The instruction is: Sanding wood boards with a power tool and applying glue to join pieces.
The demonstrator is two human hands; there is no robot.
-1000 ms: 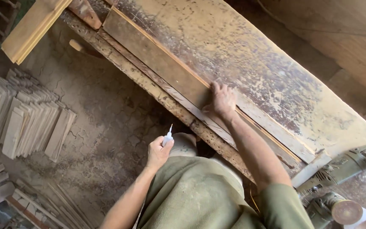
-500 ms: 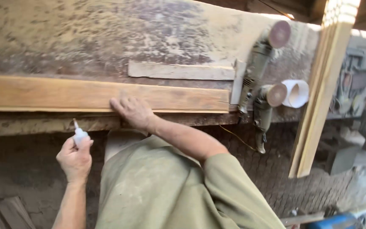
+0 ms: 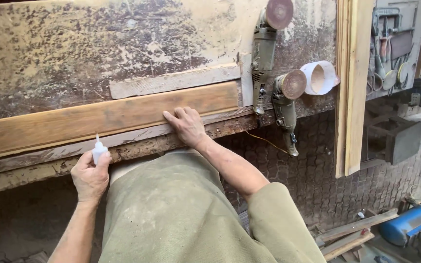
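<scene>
My left hand [image 3: 90,176] grips a small white glue bottle [image 3: 98,151] with its thin nozzle pointing up, just below the front edge of the worn workbench [image 3: 98,44]. My right hand [image 3: 187,125] lies flat, fingers spread, on the near edge of a long brown wooden plank [image 3: 98,119] that runs along the bench front. A shorter pale strip of wood [image 3: 171,82] lies just behind the plank.
Two angle grinders [image 3: 264,53] [image 3: 286,100] with sanding discs lie at the plank's right end, next to a short white pipe piece [image 3: 319,77]. An upright wooden post [image 3: 352,83] stands to the right. Tools hang on a wall board [image 3: 395,44]. A blue motor [image 3: 410,226] and loose boards [image 3: 352,236] lie on the paved floor.
The view has swung right along the bench. My right hand has slid right along the plank toward its end. My left hand still holds the glue bottle below the bench edge.
</scene>
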